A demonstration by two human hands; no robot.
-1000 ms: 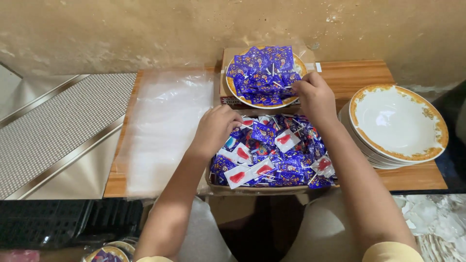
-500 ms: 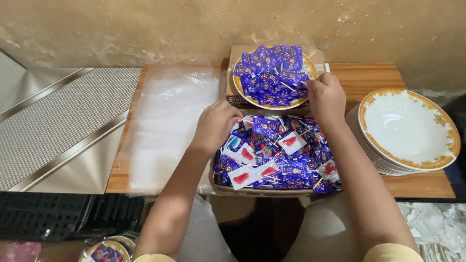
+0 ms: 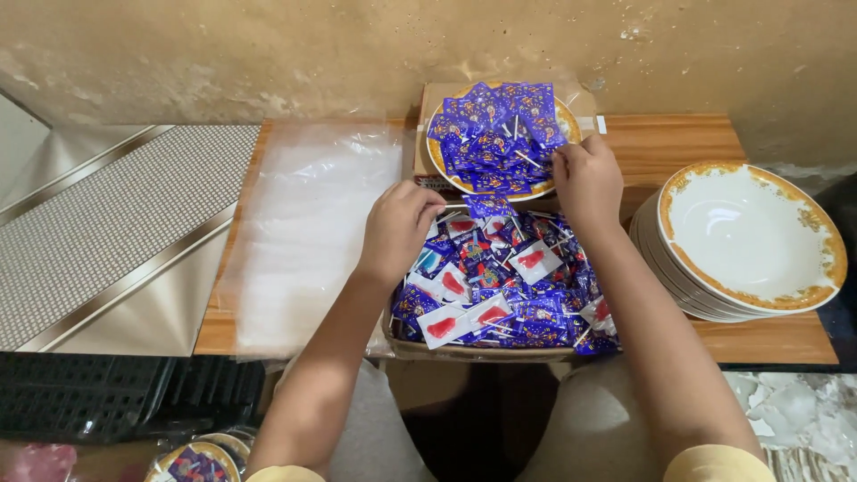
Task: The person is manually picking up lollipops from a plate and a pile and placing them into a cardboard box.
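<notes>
my left hand [image 3: 399, 228] is at the far left corner of the box of lollipops [image 3: 500, 286], fingers curled together and pinching a blue-wrapped lollipop [image 3: 486, 207] by its white stick, the wrapper end sticking out to the right over the heap. my right hand [image 3: 586, 181] is at the near right rim of the filled plate [image 3: 555, 183], fingers bent and closed against the blue wrappers there; can't tell if it actually grips one. that plate is piled with blue wrapped lollipops [image 3: 495, 134] and sits on a cardboard box at the back of the wooden counter [image 3: 678, 138], against the wall. the open box in front of me is full of lollipops, mostly blue wrappers, some white with red. clear plastic bags [image 3: 308, 223] lie flat on the counter, left of the box. stack of empty white plates with gold rims [image 3: 750, 239] on the right, well apart from my hands. another small plate with wrappers [image 3: 192, 462] down at the bottom left, partly cut off.
</notes>
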